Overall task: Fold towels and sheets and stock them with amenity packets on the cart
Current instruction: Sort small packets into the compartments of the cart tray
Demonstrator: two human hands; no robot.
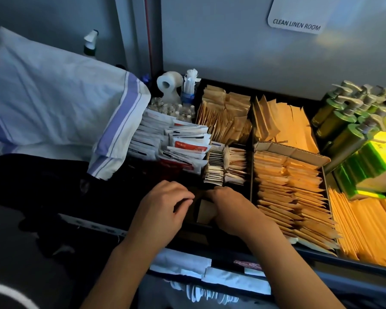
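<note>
Folded towel [60, 108]: woven cloth, matt, white with blue stripes. Amenity packets [285, 197]: kraft paper, matt, tan. Sachets [183, 141]: white, slight sheen, paper or plastic unclear. Cardboard box [299, 153]: corrugated, rough edge. Pump bottles [343, 130]: glossy green plastic, pump heads metallic-looking. Toilet roll [168, 83]: soft white paper. Cart tray divider [251, 175]: black, matt. Door sign [296, 16]: smooth, white.
</note>
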